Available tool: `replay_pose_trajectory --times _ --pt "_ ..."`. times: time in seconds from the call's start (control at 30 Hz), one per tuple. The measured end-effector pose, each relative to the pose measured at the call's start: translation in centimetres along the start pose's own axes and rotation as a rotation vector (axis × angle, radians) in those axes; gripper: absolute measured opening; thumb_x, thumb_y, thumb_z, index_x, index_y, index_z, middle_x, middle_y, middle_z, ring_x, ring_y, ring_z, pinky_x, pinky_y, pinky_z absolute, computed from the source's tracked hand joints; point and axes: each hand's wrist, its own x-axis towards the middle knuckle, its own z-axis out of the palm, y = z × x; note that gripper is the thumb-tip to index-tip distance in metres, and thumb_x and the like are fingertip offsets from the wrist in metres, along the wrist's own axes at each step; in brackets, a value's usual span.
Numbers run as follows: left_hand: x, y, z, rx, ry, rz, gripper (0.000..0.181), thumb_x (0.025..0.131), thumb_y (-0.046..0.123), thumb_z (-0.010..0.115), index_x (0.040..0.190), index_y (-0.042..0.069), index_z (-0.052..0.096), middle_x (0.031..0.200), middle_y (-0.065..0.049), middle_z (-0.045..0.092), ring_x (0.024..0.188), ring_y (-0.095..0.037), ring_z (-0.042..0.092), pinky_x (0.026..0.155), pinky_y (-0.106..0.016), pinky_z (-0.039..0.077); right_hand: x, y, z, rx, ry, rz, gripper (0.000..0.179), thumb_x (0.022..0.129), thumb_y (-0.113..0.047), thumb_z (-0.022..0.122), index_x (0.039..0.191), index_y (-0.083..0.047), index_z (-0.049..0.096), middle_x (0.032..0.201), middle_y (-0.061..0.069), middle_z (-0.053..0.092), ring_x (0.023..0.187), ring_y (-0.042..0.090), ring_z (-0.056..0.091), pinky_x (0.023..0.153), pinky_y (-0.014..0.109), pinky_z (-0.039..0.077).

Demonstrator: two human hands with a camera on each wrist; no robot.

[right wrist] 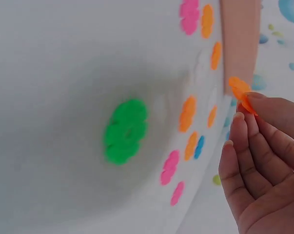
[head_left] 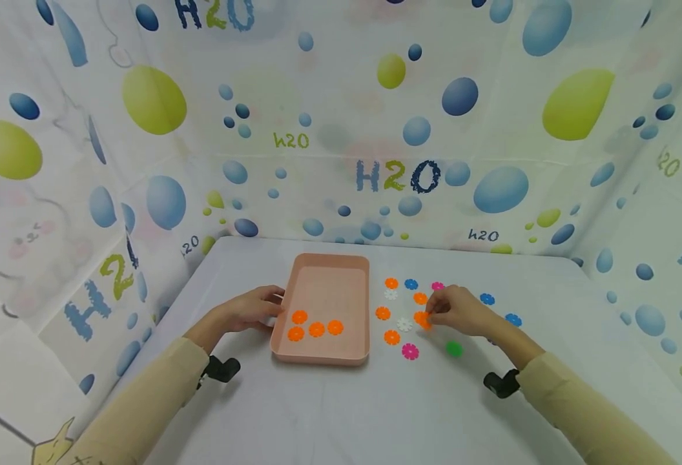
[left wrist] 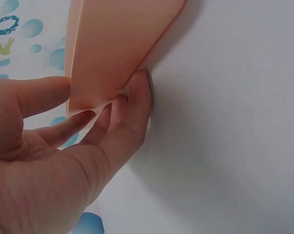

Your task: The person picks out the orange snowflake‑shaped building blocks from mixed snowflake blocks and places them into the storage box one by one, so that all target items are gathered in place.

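A pink tray (head_left: 329,355) holds several orange flower-shaped discs (head_left: 316,329) in its near half. My left hand (head_left: 255,306) grips the tray's left wall; the left wrist view has fingers (left wrist: 44,95) at its side and another digit at its lower edge. To the right of the tray, my right hand (head_left: 460,310) pinches an orange flower-shaped disc (right wrist: 240,90) between thumb and fingertips, raised off the table in the right wrist view. Around that hand lie more orange discs, pink discs (head_left: 410,351), white discs (head_left: 404,324) and a green disc (head_left: 454,349).
Blue discs (head_left: 513,320) lie right of the right hand, one partly hidden by the wrist. Another blue disc (head_left: 411,284) sits at the back, beside the orange ones. A white cloth covers the table (head_left: 318,413). Behind it hangs a patterned curtain (head_left: 329,129).
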Motion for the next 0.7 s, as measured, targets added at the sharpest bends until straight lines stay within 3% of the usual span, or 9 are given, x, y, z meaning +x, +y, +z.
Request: replay_pose_trajectory --times 0.47,0.57,0.7 --pt "0.1 -0.1 0.0 -0.002 -0.003 -0.004 0.057 0.103 0.01 0.054 0.153 -0.002 0.032 0.157 -0.028 0.032 0.127 -0.039 0.051 0.1 -0.055 0.053 3.8 -6.6 2.3 0.109 0.035 -0.163 0.005 0.094 -0.01 0.073 0.096 -0.005 0.072 0.089 0.003 0.071 0.083 0.028 0.069 0.078 0.03 0.058" --pt "0.2 -0.1 0.0 -0.004 -0.003 -0.003 0.056 0.103 0.01 0.054 0.153 -0.002 0.032 0.157 -0.028 0.032 0.128 -0.039 0.051 0.1 -0.055 0.053 4.9 -7.8 3.5 0.153 0.036 -0.167 0.006 0.094 -0.009 0.072 0.097 -0.004 0.072 0.089 0.003 0.071 0.087 0.035 0.068 0.076 0.029 0.059" --pt "0.2 -0.1 -0.1 -0.004 -0.003 -0.006 0.056 0.103 0.01 0.054 0.153 -0.002 0.032 0.157 -0.028 0.032 0.128 -0.039 0.051 0.1 -0.055 0.053 6.5 -8.9 5.2 0.19 0.046 -0.144 0.005 0.094 -0.009 0.072 0.098 -0.005 0.072 0.09 0.002 0.071 0.087 0.031 0.067 0.076 0.027 0.058"
